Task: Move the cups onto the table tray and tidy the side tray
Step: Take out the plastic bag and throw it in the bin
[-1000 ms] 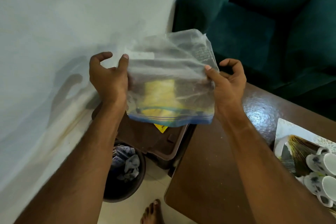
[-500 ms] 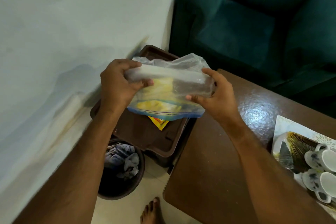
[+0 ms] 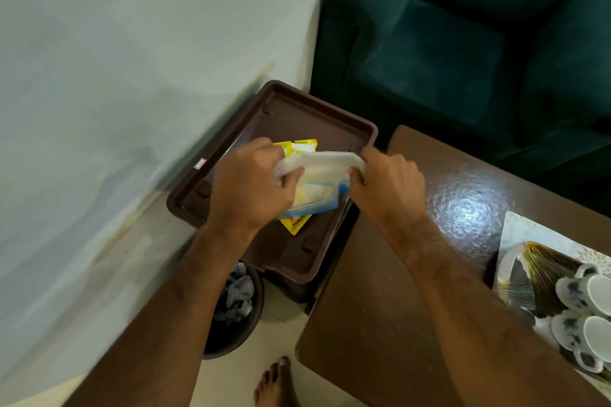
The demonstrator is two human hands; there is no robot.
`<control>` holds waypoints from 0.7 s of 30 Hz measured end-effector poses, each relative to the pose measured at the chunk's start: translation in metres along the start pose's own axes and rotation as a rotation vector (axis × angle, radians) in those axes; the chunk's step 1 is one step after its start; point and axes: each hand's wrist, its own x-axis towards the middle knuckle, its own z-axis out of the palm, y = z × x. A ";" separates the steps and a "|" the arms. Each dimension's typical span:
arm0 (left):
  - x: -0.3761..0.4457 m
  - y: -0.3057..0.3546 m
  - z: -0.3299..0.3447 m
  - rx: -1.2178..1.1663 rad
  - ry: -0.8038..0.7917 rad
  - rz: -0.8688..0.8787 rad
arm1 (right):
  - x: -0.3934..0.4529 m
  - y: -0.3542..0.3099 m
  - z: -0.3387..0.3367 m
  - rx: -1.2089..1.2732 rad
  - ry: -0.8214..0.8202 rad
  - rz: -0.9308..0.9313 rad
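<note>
The side tray sits against the wall, left of the table and in front of the armchair. A zip bag is held over packets in the side tray. The waste bin stands on the floor nearer the viewer; the table tray with cups lies at the table's right.

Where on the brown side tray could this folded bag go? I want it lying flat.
The brown side tray is bare toward its wall-side corners; a yellow packet crowds the middle, under the plastic bag held by both hands.

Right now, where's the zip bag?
Head view, centre: the zip bag is held folded between the left hand and right hand, over the brown side tray, above a yellow packet.
</note>
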 end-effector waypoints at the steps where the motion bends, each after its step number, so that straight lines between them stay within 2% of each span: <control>1: -0.006 0.006 0.002 -0.020 -0.013 0.015 | 0.000 -0.001 0.000 0.096 -0.006 0.059; 4: -0.023 0.025 0.010 -0.133 -0.120 -0.001 | 0.002 -0.005 -0.002 0.475 -0.001 0.238; 7: -0.037 0.041 0.018 -0.307 -0.237 -0.167 | 0.008 -0.013 -0.002 0.901 -0.009 0.532; 10: -0.036 0.050 0.024 -0.411 -0.303 -0.312 | 0.006 -0.023 -0.003 1.244 -0.124 0.722; 12: -0.031 0.053 0.026 -0.418 -0.298 -0.399 | 0.000 -0.027 -0.006 1.342 -0.223 0.714; 14: -0.025 0.050 0.027 -0.407 -0.245 -0.468 | -0.004 -0.027 -0.009 1.376 -0.350 0.606; 16: -0.020 0.043 0.025 -0.512 -0.184 -0.521 | -0.006 -0.021 -0.012 1.348 -0.466 0.464; 17: -0.019 0.039 0.024 -0.560 -0.155 -0.546 | -0.005 -0.017 -0.013 1.316 -0.436 0.420; 19: -0.019 0.030 0.024 -0.662 -0.092 -0.627 | -0.001 -0.004 -0.012 1.255 -0.195 0.376; 21: -0.023 0.024 0.023 -0.915 -0.040 -0.740 | 0.001 0.011 -0.009 1.199 -0.039 0.291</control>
